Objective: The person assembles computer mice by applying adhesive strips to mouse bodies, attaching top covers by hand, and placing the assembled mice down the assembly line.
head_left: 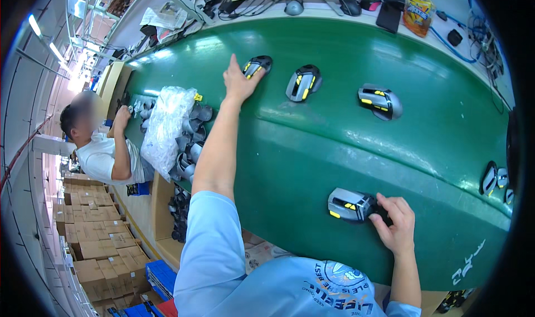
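My left hand [241, 84] reaches far across the green work surface. Its fingers and thumb straddle a grey and black computer mouse [257, 65] with yellow accents, which lies on the surface. Nearer to me, my right hand [397, 221] has its thumb and fingers closed at the dark right end of another such mouse [350, 204]. Its yellow patches face up. Two more mice of this kind lie farther off: one mouse [304, 83] just right of my left hand, another mouse [380, 101] farther right. Part of each held mouse is hidden by my fingers.
Left of my arm, a clear plastic bag [170, 130] lies among many grey mouse shells [192, 150]. A person [106, 139] works beyond it. More mice [490, 177] lie at the far right. A bottle [419, 10] and cables stand on the back shelf. Cardboard boxes [92, 236] are stacked lower left.
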Available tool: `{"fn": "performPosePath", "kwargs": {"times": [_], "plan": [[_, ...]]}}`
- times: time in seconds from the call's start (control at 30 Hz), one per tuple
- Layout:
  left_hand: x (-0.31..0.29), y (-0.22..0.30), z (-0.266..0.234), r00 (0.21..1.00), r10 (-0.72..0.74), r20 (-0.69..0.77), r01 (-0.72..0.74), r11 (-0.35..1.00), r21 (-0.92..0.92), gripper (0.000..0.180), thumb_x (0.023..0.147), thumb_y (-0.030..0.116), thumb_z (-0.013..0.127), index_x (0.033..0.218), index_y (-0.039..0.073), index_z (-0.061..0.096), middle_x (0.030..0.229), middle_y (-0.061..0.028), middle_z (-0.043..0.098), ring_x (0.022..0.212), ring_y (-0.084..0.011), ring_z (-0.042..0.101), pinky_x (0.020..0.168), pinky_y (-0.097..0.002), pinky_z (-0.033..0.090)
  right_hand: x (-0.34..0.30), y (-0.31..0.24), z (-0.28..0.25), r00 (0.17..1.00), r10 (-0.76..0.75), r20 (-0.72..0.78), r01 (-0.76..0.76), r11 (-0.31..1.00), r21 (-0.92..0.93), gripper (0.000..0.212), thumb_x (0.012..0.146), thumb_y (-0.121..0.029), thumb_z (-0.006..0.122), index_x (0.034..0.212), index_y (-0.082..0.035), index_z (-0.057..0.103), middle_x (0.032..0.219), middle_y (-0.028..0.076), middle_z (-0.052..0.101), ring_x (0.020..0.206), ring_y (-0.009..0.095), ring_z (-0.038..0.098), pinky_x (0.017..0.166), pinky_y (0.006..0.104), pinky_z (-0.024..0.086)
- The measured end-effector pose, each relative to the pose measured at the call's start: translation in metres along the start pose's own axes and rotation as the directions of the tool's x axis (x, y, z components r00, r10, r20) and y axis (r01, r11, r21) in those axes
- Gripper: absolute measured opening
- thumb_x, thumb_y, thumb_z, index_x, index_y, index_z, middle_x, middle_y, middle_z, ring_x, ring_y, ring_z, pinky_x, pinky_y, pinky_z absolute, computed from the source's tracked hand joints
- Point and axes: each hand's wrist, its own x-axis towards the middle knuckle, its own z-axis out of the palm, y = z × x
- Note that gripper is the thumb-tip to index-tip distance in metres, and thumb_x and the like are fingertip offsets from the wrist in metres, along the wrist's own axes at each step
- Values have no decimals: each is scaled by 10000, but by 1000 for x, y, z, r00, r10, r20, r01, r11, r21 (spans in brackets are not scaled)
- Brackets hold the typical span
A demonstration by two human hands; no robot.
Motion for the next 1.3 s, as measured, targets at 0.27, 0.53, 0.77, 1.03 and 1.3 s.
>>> {"fn": "performPosePath", "kwargs": {"times": [0.27, 0.53, 0.77, 1.03, 1.3], "plan": [[-14, 4, 6, 998, 66, -17, -66, 997, -31, 1014, 851, 474, 877, 1577, -64, 419, 1362, -232, 671, 1283, -448, 563, 1124, -551, 429, -13, 1, -5, 1000, 17, -9, -17, 1000, 6, 448, 797, -94, 848, 1229, -10, 762, 947, 119, 740, 751, 252, 635, 624, 347, 496], [-122, 173, -46, 757, 652, 37, -609, 726, -320, 657, 799, 447, 893, 1287, 57, 689, 1333, -152, 664, 1255, -361, 567, 1091, -491, 429, -9, -7, -25, 985, 163, -57, -159, 984, 75, 374, 890, -138, 834, 1249, -51, 775, 949, 144, 732, 819, 311, 705, 719, 404, 565], [-258, 204, -61, 451, 782, 431, -609, 623, -492, 848, 738, 341, 929, 1441, 19, 582, 1389, -192, 607, 1261, -437, 523, 1107, -563, 396, -38, 10, -52, 986, 16, -166, -21, 999, -29, 274, 908, -166, 847, 1168, -89, 807, 944, 97, 747, 839, 291, 696, 759, 406, 571], [-253, 187, -67, 583, 745, 325, -619, 666, -417, 830, 768, 619, 874, 1352, 67, 668, 1364, -154, 628, 1242, -399, 553, 1090, -543, 382, -146, 25, -125, 655, 443, -612, -605, 792, -74, 180, 1047, -32, 645, 1151, -5, 789, 906, 50, 687, 825, 154, 615, 748, 286, 469], [-171, 80, -109, 946, 322, 44, -318, 889, 330, 410, 883, 338, 807, 1187, 79, 713, 1196, -145, 642, 1135, -366, 548, 985, -511, 406, -166, 61, -109, 874, 350, -338, -402, 910, -99, 162, 1066, -7, 621, 1171, 82, 706, 952, 77, 620, 804, 160, 535, 769, 289, 429]]}}
